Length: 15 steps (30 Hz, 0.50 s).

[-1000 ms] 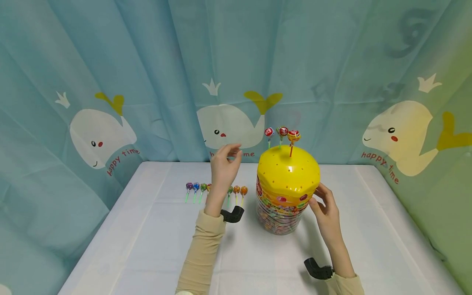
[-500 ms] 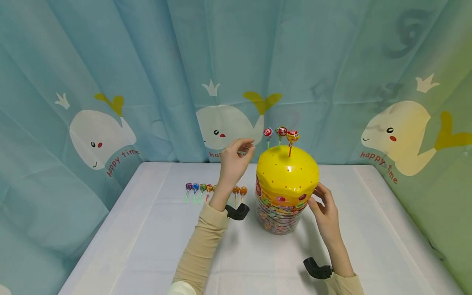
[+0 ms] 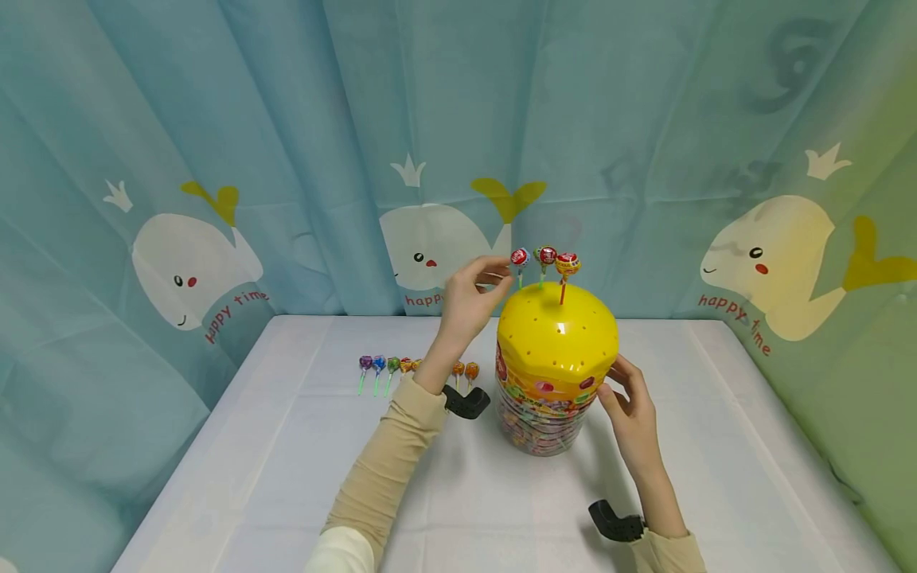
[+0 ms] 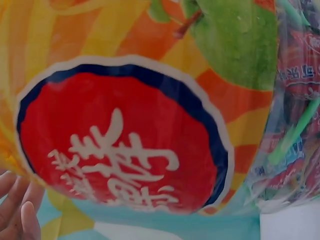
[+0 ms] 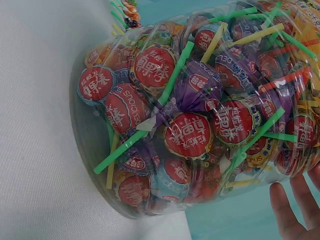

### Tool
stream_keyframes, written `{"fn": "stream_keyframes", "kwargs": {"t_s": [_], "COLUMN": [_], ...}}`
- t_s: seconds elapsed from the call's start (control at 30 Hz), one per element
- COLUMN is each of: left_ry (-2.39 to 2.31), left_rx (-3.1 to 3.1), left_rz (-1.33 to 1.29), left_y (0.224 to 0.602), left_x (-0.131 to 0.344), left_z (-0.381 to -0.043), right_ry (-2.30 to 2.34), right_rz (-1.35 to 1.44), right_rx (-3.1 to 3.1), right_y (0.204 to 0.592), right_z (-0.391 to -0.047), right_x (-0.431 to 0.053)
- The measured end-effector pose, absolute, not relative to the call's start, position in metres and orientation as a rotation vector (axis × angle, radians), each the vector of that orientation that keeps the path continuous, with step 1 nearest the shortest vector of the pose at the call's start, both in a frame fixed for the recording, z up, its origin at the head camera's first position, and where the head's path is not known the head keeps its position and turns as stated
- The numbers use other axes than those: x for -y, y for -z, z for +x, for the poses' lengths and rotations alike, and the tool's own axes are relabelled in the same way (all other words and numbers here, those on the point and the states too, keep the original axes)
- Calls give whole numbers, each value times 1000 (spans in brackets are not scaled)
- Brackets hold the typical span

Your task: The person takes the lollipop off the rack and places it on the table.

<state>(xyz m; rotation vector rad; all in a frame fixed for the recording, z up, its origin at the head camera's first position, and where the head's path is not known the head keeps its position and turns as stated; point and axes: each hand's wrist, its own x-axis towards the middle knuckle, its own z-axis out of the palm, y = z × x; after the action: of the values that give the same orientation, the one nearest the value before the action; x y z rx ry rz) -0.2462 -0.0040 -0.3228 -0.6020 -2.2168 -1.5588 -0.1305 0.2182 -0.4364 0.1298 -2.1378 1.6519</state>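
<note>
A clear jar of wrapped lollipops [image 5: 187, 132] with a domed yellow lid [image 3: 559, 330] stands upright on the table. Three lollipops stick up from the lid's far part; the leftmost has a red and pale-blue wrapper [image 3: 520, 257]. Right beside that lollipop are the fingertips of my left hand [image 3: 473, 298], loosely bent, with nothing visible between them; whether they touch it I cannot tell. The left wrist view is filled by the jar's printed label [image 4: 125, 140]. My right hand [image 3: 632, 410] rests its fingers against the right side of the jar near the lid, fingers fairly straight.
Several lollipops lie in a row on the white table [image 3: 286, 461], among them a purple one [image 3: 366, 362] and an orange one [image 3: 471, 371]; my left forearm hides part of the row. Small holes dot the yellow lid. Behind the table hangs a blue whale-print curtain [image 3: 322, 159].
My left hand has moved rightward and slightly up, from above the lollipop row to beside the leftmost standing lollipop. The right hand and jar have stayed nearly still.
</note>
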Motion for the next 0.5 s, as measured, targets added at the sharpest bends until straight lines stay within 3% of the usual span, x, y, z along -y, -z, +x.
{"fn": "stream_keyframes", "kwargs": {"t_s": [0.5], "left_ry": [1580], "left_rx": [2149], "left_rz": [-595], "left_y": [328], "left_x": [-10], "left_z": [-251], "right_ry": [-1665], "right_rz": [150], "right_rx": [2129], "right_y": [437], "right_z": [-131], "right_x": [-219]}}
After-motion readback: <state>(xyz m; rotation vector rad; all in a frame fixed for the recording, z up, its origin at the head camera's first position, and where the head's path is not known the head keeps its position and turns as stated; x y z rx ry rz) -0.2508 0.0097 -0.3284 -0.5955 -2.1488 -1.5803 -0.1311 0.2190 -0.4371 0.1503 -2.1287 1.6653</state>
